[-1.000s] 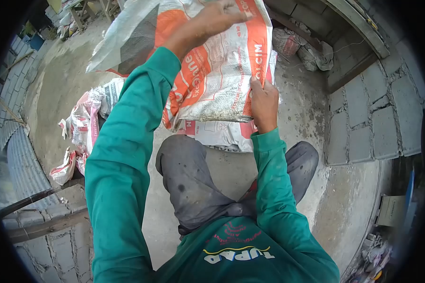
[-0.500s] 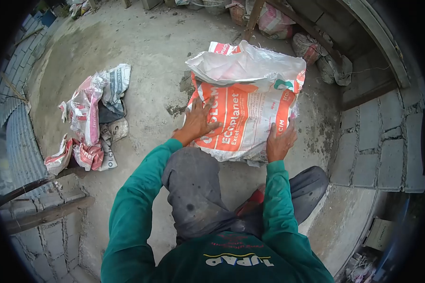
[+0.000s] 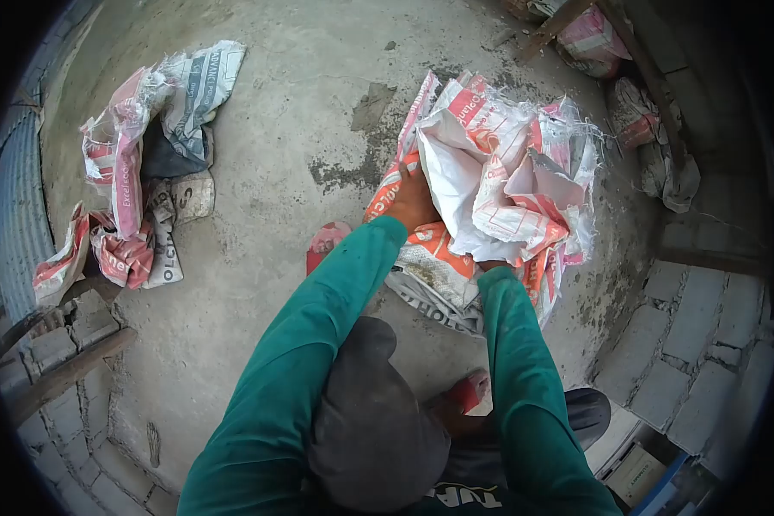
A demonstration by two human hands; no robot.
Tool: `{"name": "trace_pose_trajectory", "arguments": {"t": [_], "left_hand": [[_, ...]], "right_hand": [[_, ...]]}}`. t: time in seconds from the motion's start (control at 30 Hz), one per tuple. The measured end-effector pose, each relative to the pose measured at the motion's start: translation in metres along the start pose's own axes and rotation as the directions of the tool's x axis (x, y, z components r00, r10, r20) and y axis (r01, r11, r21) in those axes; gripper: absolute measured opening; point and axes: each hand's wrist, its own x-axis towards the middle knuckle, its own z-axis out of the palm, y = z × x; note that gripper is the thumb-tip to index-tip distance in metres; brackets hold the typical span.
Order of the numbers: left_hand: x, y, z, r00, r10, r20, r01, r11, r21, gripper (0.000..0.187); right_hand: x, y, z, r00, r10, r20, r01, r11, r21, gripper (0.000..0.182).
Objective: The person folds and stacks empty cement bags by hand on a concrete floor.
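Observation:
A orange-and-white cement sack lies on the concrete floor in front of me, its upper part bunched into crumpled white and red folds. My left hand presses on the orange left side of the sack; one finger is stretched out, and the others are partly behind a white fold. At the sack's near side, my right hand reaches under the crumpled folds, so its fingers are hidden. A grey-white printed sack shows beneath the orange one, toward my knees.
Several torn sacks lie in a pile on the left. More filled sacks stand at the far right, beside wooden posts. A concrete block wall is at the right, and corrugated metal borders the left.
The sack has gone from lying fairly flat to bunched up, with crumpled layers over its right half. Both hands have moved forward, the right one in under the folds. My view has shifted.

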Motion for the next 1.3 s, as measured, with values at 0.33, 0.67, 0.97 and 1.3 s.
{"name": "trace_pose_trajectory", "arguments": {"t": [0.33, 0.67, 0.97, 1.3], "left_hand": [[-0.121, -0.079, -0.14, 0.716, -0.342, -0.608, 0.186, 0.934, -0.306, 0.081], [-0.312, -0.322, -0.252, 0.439, -0.522, -0.731, 0.811, 0.58, 0.073, 0.039], [-0.285, -0.117, -0.163, 0.577, -0.495, -0.649, 0.567, 0.815, -0.118, 0.012], [-0.309, 0.008, -0.104, 0.787, -0.521, -0.331, 0.157, 0.688, -0.709, 0.039]], "right_hand": [[0.014, -0.01, -0.013, 0.903, -0.228, 0.363, 0.359, 0.866, -0.349, 0.052], [-0.009, -0.006, -0.016, 0.824, -0.354, 0.443, 0.55, 0.312, -0.774, 0.041], [-0.104, -0.248, 0.063, 0.978, -0.093, 0.189, 0.119, 0.984, -0.136, 0.04], [-0.104, -0.244, 0.168, 0.983, 0.074, 0.168, 0.034, 0.825, -0.564, 0.088]]}}
